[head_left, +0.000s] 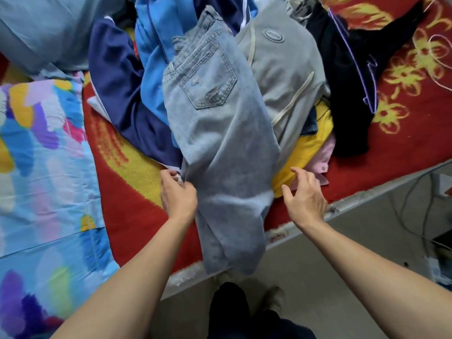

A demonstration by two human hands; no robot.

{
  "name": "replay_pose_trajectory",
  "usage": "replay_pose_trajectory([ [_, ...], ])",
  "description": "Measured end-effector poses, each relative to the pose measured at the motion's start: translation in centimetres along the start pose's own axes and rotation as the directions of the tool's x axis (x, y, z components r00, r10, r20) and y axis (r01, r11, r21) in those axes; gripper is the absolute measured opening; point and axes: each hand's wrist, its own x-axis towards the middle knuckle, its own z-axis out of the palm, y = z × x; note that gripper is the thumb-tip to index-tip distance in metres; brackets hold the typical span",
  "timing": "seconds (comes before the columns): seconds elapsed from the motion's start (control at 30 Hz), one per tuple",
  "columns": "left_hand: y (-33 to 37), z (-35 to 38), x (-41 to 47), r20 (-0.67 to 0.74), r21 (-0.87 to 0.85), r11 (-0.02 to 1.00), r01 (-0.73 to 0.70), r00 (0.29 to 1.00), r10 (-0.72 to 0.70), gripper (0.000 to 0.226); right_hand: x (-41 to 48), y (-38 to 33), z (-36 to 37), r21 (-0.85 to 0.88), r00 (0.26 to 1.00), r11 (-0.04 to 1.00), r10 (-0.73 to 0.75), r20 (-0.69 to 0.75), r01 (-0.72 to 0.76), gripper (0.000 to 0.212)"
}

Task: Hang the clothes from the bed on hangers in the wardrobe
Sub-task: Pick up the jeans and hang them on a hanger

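1. Left grip pinches the edge of the light-blue jeans; right grip is spread and released, just beside them.
2. Jeans lie atop the clothes pile on the bed, leg hanging over its edge.
3. Step judged: picking up; next, lift the stiff, heavy denim clear of the soft grey drawstring garment.

in front of me the bed wears a red blanket with yellow flowers. on it lie a bright quilt at left, heaped clothes mid-bed, jeans topmost, a black top at right.
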Motion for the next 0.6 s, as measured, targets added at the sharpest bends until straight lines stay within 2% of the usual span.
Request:
replay_pose_trajectory([
  [0.07,1.2,-0.6,0.5,-0.058,0.114,0.980,-0.161,0.984,0.169,0.041,0.6,-1.5,0.1,-0.017,0.978,0.978,-0.210,-0.012,0.210,0.045],
  [0.1,1.9,-0.8,0.6,-0.046,0.188,0.944,-0.273,0.957,0.286,0.045,0.9,-2.4,0.0,-0.016,0.965,0.965,-0.263,0.001,0.263,0.043],
  [0.17,4.2,-1.0,0.6,0.001,0.298,0.836,-0.461,0.876,0.483,0.046,2.3,-3.4,-0.6,-0.006,0.960,0.961,-0.277,0.033,0.277,0.038],
  [0.23,7.1,-0.8,0.8,0.039,0.377,0.743,-0.552,0.811,0.583,0.043,4.7,-3.6,-2.1,0.021,0.972,0.973,-0.229,0.051,0.228,0.034],
  [0.3,10.3,-0.2,1.4,0.093,0.410,0.700,-0.584,0.791,0.605,0.041,8.0,-3.0,-4.6,0.017,0.983,0.983,-0.184,0.021,0.184,0.032],
  [0.4,14.9,1.6,2.5,0.186,0.417,0.689,-0.593,0.797,0.574,0.044,13.7,-1.6,-9.3,-0.031,0.993,0.994,-0.109,-0.047,0.107,0.032],
  [0.5,18.5,4.5,4.1,0.244,0.452,0.713,-0.536,0.843,0.479,0.045,20.2,0.1,-13.1,-0.040,0.994,0.999,-0.033,-0.104,0.029,0.032],
  [0.6,20.3,7.8,6.3,0.257,0.519,0.725,-0.452,0.892,0.372,0.055,27.7,2.5,-14.1,0.066,0.983,0.988,0.145,-0.115,-0.138,0.032],
])
